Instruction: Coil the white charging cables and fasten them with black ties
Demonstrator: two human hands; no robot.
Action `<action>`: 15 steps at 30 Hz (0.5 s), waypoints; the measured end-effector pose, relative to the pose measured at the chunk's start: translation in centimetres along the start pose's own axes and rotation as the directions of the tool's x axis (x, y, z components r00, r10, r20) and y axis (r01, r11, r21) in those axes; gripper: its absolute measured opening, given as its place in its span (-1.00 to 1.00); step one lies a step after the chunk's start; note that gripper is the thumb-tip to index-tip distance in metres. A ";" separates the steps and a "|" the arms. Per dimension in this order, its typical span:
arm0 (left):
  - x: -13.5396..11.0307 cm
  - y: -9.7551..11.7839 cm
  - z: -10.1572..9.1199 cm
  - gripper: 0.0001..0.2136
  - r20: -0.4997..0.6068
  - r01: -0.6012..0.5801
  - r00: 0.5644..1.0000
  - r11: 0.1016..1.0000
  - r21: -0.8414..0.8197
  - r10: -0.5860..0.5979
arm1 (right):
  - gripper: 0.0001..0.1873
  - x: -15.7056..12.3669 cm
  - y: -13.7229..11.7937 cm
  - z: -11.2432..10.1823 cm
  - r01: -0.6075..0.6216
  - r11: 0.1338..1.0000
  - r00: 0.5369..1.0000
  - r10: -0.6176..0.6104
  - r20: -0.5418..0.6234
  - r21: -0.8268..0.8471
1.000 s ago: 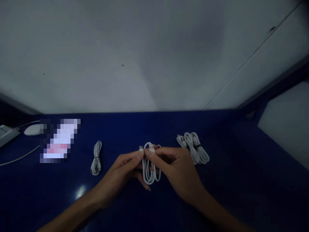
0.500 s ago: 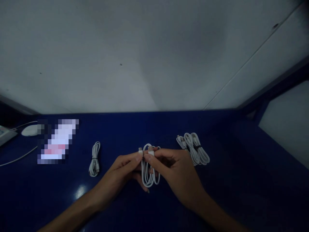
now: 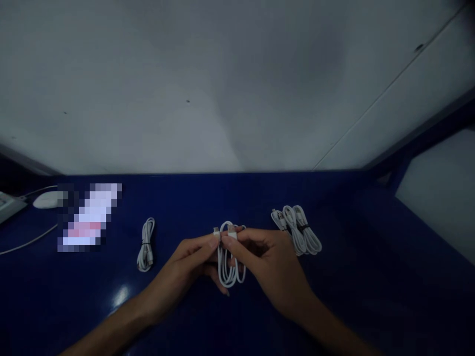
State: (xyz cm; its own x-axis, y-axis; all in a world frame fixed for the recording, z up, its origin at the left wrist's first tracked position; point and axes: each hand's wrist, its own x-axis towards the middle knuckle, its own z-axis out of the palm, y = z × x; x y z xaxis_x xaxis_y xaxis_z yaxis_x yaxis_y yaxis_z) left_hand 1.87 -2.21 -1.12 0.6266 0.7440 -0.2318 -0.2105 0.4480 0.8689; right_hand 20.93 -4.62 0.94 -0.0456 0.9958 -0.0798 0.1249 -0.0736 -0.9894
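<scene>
- The left hand (image 3: 187, 262) is closed in a pinch on the coiled white USB cable (image 3: 226, 279), its thumb against the smaller plug (image 3: 216, 231).
- The right hand (image 3: 272, 259) grips the same cable from the other side, its thumb across the base of the wider USB plug (image 3: 232, 230).
- The coiled white USB cable is between the two hands, in the lower middle of the view, with its loops hanging below the thumbs and both plugs pointing away from the person; whether it touches the surface (image 3: 208, 202) under it, I cannot tell.
- Some fingers of the left hand pass behind the loops, and one fingertip shows beneath them.
- To the left of the hands, well apart from them, a tied white cable bundle (image 3: 149, 230) lies on the glossy blue surface, with a black tie (image 3: 146, 243) around its middle.
- Just beyond the right hand, white cable bundles (image 3: 290, 215) lie close together; a black tie shows on the rightmost, and the hand partly covers the group.
- Farther left are a bright, pixelated rectangle (image 3: 89, 215), a white rounded object (image 3: 46, 200) and a thin white cord (image 3: 31, 242).
- A pale wall panel (image 3: 166, 89) rises behind the surface.
</scene>
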 end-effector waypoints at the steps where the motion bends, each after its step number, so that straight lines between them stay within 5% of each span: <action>1: 0.0 0.0 0.0 -0.65 -0.002 -0.001 1.000 1.000 -0.002 0.001 | -0.63 0.0 0.0 0.0 0.006 1.000 1.000 -0.006 0.001 -0.001; 15: -0.2 0.3 0.4 -0.63 -0.081 -0.008 0.997 1.000 0.022 0.010 | -0.62 -0.3 0.4 0.2 0.022 0.998 1.000 -0.022 0.008 0.063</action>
State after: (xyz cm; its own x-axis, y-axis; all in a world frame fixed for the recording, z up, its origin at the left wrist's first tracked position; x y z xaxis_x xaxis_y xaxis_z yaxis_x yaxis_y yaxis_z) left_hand 1.94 -2.43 -0.68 0.5618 0.7861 -0.2576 -0.1988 0.4306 0.8804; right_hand 20.81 -5.00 0.56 -0.0560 0.9967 -0.0585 0.0613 -0.0551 -0.9966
